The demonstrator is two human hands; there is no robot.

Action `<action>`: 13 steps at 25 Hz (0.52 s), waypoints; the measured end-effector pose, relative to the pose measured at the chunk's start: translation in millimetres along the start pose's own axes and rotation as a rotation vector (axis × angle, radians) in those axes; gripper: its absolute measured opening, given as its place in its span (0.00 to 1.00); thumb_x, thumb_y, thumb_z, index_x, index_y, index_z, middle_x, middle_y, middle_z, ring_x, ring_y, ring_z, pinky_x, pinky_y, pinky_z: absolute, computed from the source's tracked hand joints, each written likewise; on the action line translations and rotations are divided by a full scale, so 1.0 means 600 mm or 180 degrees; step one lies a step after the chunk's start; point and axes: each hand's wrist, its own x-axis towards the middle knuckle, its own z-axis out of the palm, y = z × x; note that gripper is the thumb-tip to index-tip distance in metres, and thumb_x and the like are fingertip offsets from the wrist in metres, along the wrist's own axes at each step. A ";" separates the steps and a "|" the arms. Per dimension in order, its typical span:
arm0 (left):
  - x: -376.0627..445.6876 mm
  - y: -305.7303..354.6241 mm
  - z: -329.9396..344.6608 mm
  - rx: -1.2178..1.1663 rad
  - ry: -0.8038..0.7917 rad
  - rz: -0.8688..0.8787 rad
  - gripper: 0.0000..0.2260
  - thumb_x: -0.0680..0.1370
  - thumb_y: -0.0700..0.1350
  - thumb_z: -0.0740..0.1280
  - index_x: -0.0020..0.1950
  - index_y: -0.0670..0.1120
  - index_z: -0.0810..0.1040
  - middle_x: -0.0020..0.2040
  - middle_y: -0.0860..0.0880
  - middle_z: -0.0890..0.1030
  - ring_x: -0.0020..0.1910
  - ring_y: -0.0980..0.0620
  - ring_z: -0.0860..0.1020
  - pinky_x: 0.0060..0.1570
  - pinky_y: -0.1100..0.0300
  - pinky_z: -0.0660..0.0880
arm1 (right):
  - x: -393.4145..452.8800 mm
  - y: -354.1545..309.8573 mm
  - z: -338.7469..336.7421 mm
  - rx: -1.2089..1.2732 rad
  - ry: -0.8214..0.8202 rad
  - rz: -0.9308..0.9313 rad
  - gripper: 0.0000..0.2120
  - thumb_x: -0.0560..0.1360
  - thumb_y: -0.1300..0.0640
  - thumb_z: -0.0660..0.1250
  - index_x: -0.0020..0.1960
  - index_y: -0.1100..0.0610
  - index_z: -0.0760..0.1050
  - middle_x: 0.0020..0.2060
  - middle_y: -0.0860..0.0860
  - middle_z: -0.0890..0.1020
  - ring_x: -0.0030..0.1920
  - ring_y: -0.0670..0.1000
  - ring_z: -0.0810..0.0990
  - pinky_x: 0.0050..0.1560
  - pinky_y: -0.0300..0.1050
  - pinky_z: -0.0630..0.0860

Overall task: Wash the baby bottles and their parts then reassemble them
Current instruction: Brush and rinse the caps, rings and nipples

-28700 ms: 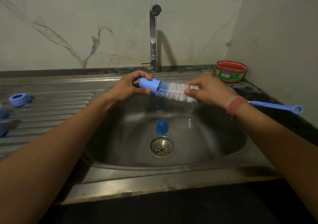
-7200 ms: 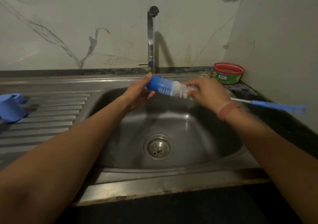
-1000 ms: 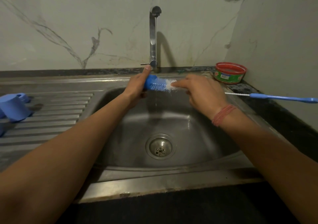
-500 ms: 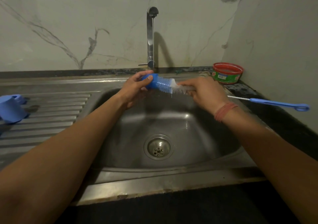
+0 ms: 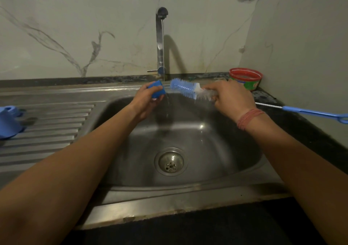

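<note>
Both forearms reach in from the lower corners of the frame and meet over the back edge of the sink (image 5: pixel 222 169), just below the tap (image 5: pixel 160 43).

Left hand (image 5: pixel 145 101): centre frame, palm side turned up and toward the right, fingers curled round a small blue bottle cap (image 5: pixel 157 90). Cap's open end cannot be made out; it sits right beside the thin stream of water falling from the tap.

Right hand (image 5: pixel 229 98): right of centre, knuckles up, fingers wrapped round the white base of the bottle brush (image 5: pixel 185 89). A band of red thread circles the wrist (image 5: pixel 248 117).

Brush long axis: runs from centre frame out to the right edge, nearly level, dropping slightly to the right. Blue bristle head points left toward the cap, tip close to it but apart, a small gap between. The blue handle sticks out behind the right wrist, ending in a loop at the right edge.

Count: two hands, one brush, one cap in hand. One blue bottle part (image 5: pixel 8 122), cut by the left edge of the frame, lies on the ribbed drainboard (image 5: pixel 52 124); its kind cannot be told. One red-rimmed green tub (image 5: pixel 245 79) stands in the upper right on the dark table (image 5: pixel 267 98), against the wall. One drain strainer (image 5: pixel 170 162) in the basin floor.
</note>
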 end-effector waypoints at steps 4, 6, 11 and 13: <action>-0.011 -0.003 0.017 0.0144 -0.0072 -0.0102 0.21 0.82 0.55 0.63 0.68 0.43 0.70 0.57 0.40 0.76 0.41 0.52 0.78 0.36 0.66 0.78 | 0.007 0.009 0.011 0.0056 -0.0023 0.0065 0.22 0.74 0.60 0.64 0.65 0.41 0.75 0.58 0.56 0.80 0.56 0.62 0.79 0.52 0.55 0.77; -0.013 -0.005 0.019 0.0176 -0.0088 -0.0174 0.19 0.82 0.55 0.62 0.66 0.43 0.71 0.55 0.41 0.77 0.42 0.52 0.78 0.37 0.67 0.78 | 0.009 0.011 0.013 0.0034 -0.0017 0.0065 0.23 0.74 0.61 0.64 0.65 0.42 0.74 0.58 0.55 0.80 0.57 0.62 0.78 0.53 0.55 0.77; -0.008 -0.006 0.008 0.0095 -0.0157 -0.0082 0.13 0.80 0.42 0.68 0.63 0.45 0.71 0.62 0.40 0.76 0.50 0.48 0.81 0.44 0.62 0.80 | 0.009 0.012 0.014 0.0070 -0.0020 0.0071 0.22 0.74 0.60 0.64 0.64 0.42 0.75 0.59 0.55 0.80 0.58 0.62 0.78 0.55 0.56 0.77; -0.014 -0.004 0.012 0.0066 -0.0127 -0.0209 0.17 0.81 0.53 0.65 0.64 0.44 0.71 0.57 0.41 0.77 0.45 0.50 0.80 0.41 0.65 0.80 | 0.009 0.011 0.015 0.0071 -0.0027 0.0055 0.22 0.74 0.60 0.64 0.65 0.42 0.75 0.59 0.55 0.79 0.58 0.62 0.78 0.55 0.57 0.76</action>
